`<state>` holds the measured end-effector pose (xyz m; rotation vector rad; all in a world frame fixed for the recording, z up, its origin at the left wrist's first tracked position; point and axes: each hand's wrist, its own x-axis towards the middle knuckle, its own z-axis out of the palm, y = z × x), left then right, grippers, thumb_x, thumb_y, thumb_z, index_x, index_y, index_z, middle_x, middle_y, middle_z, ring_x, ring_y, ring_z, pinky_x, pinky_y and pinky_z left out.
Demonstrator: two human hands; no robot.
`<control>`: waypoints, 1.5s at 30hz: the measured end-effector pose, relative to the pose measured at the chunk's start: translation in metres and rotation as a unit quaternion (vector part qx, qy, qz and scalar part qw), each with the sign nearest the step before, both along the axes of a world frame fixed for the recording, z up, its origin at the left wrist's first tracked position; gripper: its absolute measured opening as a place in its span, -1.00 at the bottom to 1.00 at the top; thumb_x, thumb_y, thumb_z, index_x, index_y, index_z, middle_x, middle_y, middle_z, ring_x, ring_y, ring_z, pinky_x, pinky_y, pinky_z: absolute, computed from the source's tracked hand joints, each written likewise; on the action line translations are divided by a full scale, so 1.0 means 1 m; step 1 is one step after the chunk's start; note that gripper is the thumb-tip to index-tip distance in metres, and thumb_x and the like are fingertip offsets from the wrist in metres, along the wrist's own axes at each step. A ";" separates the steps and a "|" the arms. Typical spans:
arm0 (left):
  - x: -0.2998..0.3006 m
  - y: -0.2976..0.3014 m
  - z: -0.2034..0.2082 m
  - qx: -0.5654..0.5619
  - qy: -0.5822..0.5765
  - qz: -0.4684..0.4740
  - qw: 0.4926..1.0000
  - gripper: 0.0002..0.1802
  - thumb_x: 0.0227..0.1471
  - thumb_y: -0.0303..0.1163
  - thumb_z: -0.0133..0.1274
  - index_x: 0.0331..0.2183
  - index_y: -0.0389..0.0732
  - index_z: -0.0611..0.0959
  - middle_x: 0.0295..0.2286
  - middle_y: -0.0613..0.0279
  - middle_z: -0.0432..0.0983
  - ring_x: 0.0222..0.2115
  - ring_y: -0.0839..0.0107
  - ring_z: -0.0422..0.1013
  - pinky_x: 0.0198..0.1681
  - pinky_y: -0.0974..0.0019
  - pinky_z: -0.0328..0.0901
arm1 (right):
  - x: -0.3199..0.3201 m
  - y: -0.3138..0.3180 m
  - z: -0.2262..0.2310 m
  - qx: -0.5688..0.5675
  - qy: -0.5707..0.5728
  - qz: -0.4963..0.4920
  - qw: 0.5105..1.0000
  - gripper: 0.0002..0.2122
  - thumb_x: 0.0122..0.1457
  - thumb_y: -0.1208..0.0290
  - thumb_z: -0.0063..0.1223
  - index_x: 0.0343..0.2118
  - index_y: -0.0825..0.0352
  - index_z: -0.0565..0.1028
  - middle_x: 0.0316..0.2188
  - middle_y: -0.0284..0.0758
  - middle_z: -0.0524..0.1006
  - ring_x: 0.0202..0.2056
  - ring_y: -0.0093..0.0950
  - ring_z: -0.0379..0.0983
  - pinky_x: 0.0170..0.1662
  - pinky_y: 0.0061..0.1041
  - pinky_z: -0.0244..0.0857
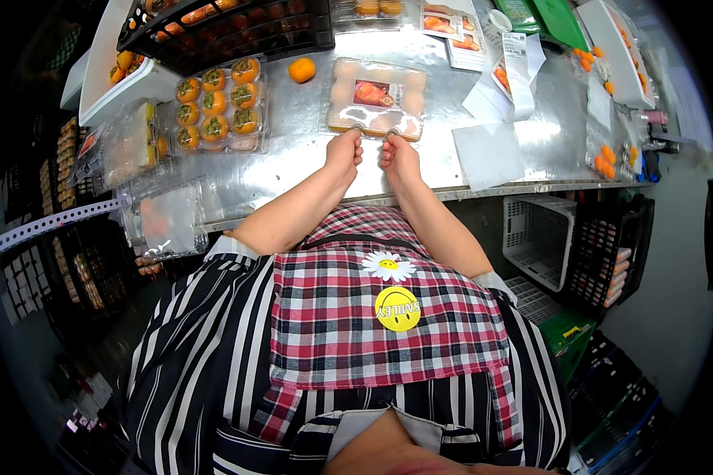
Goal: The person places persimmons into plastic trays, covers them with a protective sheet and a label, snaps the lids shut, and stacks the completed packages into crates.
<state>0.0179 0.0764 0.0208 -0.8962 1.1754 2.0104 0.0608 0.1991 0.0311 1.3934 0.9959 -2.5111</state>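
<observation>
A clear plastic clamshell pack (379,117) with a picture label on its lid lies on the metal table in front of me. Pale rounded shapes show through the lid, and what they are is blurred by glare. My left hand (345,153) is closed, its fingertips at the pack's near edge. Beside it my right hand (401,157) pinches the same edge a little to the right. To the left sits a clear tray of persimmons (214,103) with their green caps upward. A single persimmon (301,70) rests between tray and pack.
At the back left stands a black crate (238,36) of fruit. Stacked clear packs (131,146) sit at the left edge. Printed labels (459,36), a paper strip roll (517,75) and a white sheet (489,154) lie right. Below the right edge is a white crate (537,237).
</observation>
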 end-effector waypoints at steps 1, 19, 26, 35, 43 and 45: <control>-0.006 0.000 -0.001 0.003 0.023 -0.004 1.000 -0.81 0.04 -0.42 -0.03 -0.58 -0.08 0.37 -0.69 0.42 0.25 -0.73 0.59 0.16 -0.71 0.49 -0.01 | -0.005 0.000 0.001 0.006 -0.001 -0.003 1.000 -0.91 0.14 0.48 -0.05 -0.49 0.26 0.38 -0.62 -0.41 0.41 -0.66 -0.64 0.22 -0.62 -0.69 0.05; -0.027 -0.021 0.036 -0.028 0.141 -0.092 0.985 -0.75 0.01 -0.35 -0.02 -0.65 -0.13 0.39 -0.76 0.37 0.24 -0.78 0.56 0.12 -0.74 0.45 -0.07 | -0.213 0.212 0.090 0.036 0.269 -0.080 0.959 -0.39 0.27 0.14 -0.12 0.18 0.52 0.03 0.07 0.07 0.27 0.06 -0.08 0.31 0.10 -0.22 0.24; -0.011 -0.027 0.064 -0.009 0.131 -0.074 0.989 -0.83 0.05 -0.39 -0.02 -0.54 -0.13 0.37 -0.70 0.40 0.24 -0.76 0.60 0.10 -0.72 0.48 -0.05 | -0.261 0.205 0.116 -0.026 0.293 -0.220 0.930 -0.16 0.19 -0.05 -0.05 0.29 0.40 -0.21 0.20 0.02 0.08 0.14 -0.13 0.17 0.19 -0.22 0.08; -0.011 -0.026 0.072 -0.006 0.127 -0.083 0.988 -0.85 0.10 -0.39 -0.04 -0.49 -0.11 0.37 -0.68 0.42 0.23 -0.73 0.61 0.08 -0.67 0.48 -0.03 | -0.268 0.178 0.151 0.222 0.403 -0.145 0.876 -0.39 0.21 -0.08 -0.09 0.15 0.32 0.26 0.00 -0.22 0.35 -0.11 -0.46 0.31 -0.04 -0.46 0.16; -0.010 -0.025 0.070 -0.014 0.140 -0.080 0.987 -0.86 0.09 -0.35 -0.03 -0.48 -0.11 0.39 -0.68 0.41 0.27 -0.73 0.59 0.13 -0.66 0.48 -0.01 | -0.261 0.120 0.176 0.546 0.453 0.049 0.703 -0.57 0.25 0.04 -0.16 -0.03 0.28 0.47 0.03 -0.21 0.40 0.09 -0.30 0.25 0.17 -0.40 0.03; -0.010 -0.025 0.069 -0.013 0.148 -0.082 0.985 -0.86 0.08 -0.35 -0.03 -0.48 -0.11 0.39 -0.68 0.41 0.28 -0.73 0.59 0.14 -0.66 0.48 -0.01 | -0.271 0.106 0.167 0.620 0.462 0.092 0.627 -0.60 0.21 0.07 -0.10 -0.03 0.25 0.47 0.07 -0.18 0.38 0.13 -0.24 0.22 0.20 -0.32 0.00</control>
